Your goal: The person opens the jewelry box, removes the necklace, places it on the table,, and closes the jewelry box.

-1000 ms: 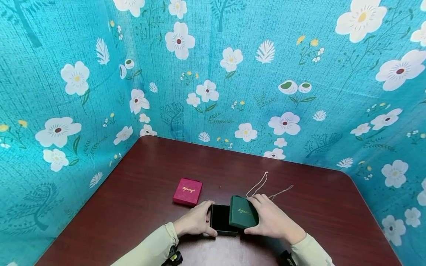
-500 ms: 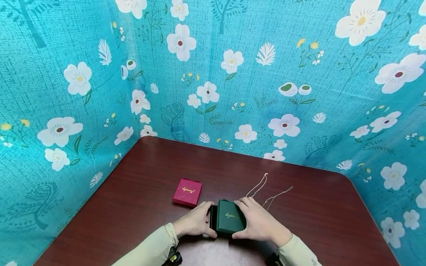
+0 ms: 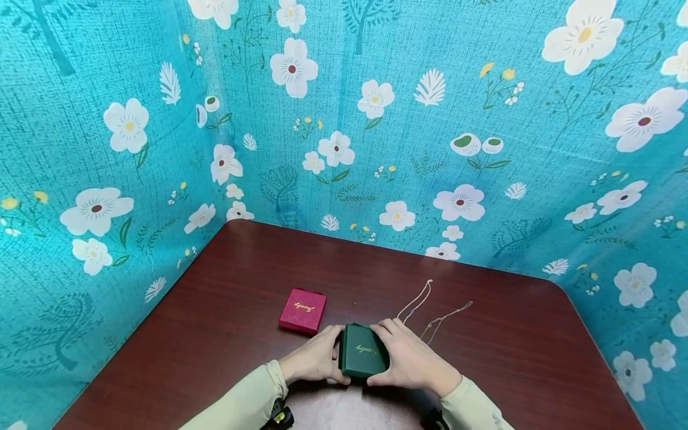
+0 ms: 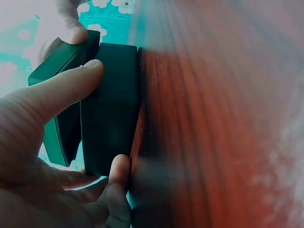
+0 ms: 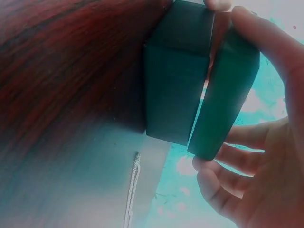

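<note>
A dark green jewelry box stands on the table in front of me, in two parts. With thumb and fingers at its near and far sides, my left hand (image 3: 316, 357) grips the box base (image 4: 111, 114). My right hand (image 3: 412, 359) holds the green lid (image 3: 364, 352), gold script on top, by its opposite edges. In the right wrist view the lid lies directly over the base, slightly tilted, a narrow gap between them. From above, the lid hides the base's inside. Two thin chain necklaces lie beyond my right hand, one a looped chain (image 3: 416, 301), the other a twisted chain (image 3: 448, 315).
A crimson box (image 3: 303, 310) with gold script sits on the dark wood table (image 3: 242, 280), beyond my left hand. A turquoise flowered cloth (image 3: 344, 119) hangs along the table's back and sides.
My right hand has brought the lid leftward from the base's right part until it covers the base. My left hand has stayed in place, holding the base.
</note>
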